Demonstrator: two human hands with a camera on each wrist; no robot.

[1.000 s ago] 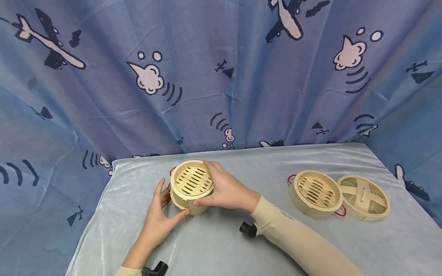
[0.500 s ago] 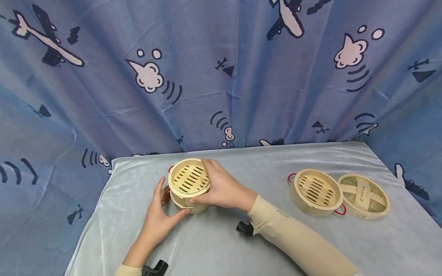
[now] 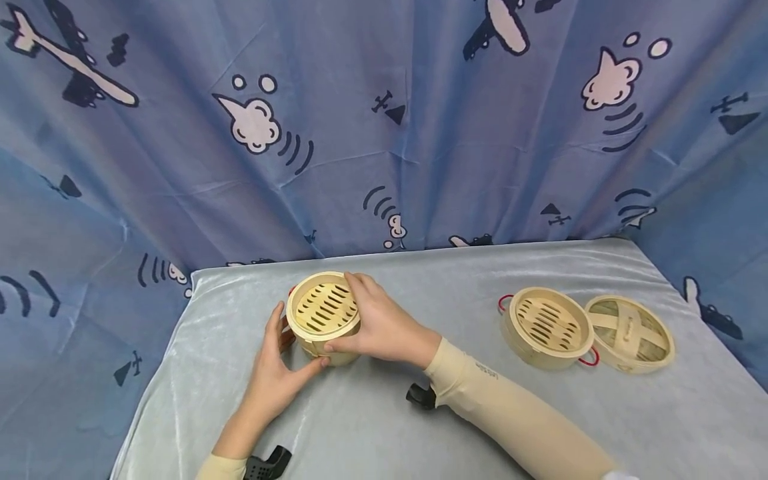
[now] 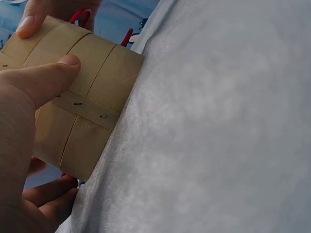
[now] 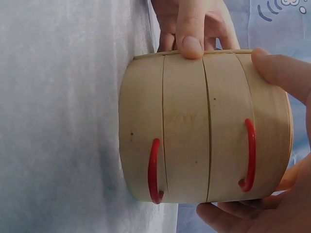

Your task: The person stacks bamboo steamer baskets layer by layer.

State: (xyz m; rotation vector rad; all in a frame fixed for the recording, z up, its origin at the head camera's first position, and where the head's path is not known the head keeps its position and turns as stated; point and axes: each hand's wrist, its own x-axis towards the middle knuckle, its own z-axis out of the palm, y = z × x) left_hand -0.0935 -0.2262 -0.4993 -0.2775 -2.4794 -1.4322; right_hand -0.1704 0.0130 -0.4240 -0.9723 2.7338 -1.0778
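On the left part of the table, a small bamboo steamer basket (image 3: 311,337) with a slotted floor sits on top of a second bamboo steamer basket (image 3: 343,359). My right hand (image 3: 387,327) holds the upper basket, thumb at the near side and fingers at the far side. My left hand (image 3: 273,387) spans the lower one, its thumb pressing the near wall and its fingers round the left side. Red handles (image 5: 250,155) show on both tiers in the right wrist view, roughly lined up. Seen from the side, the two walls meet closely.
To the right stands another bamboo steamer basket (image 3: 534,355) with red handles. A round bamboo lid (image 3: 629,333) with a crossed strap lies against it. Pale velvety cloth (image 3: 384,427) covers the table, and a blue patterned curtain (image 3: 360,133) hangs behind.
The upper basket has shifted slightly left and down, now nearly in line with the lower one, whose rim showed more before. My right hand moved with it; my left hand stays round the stack.
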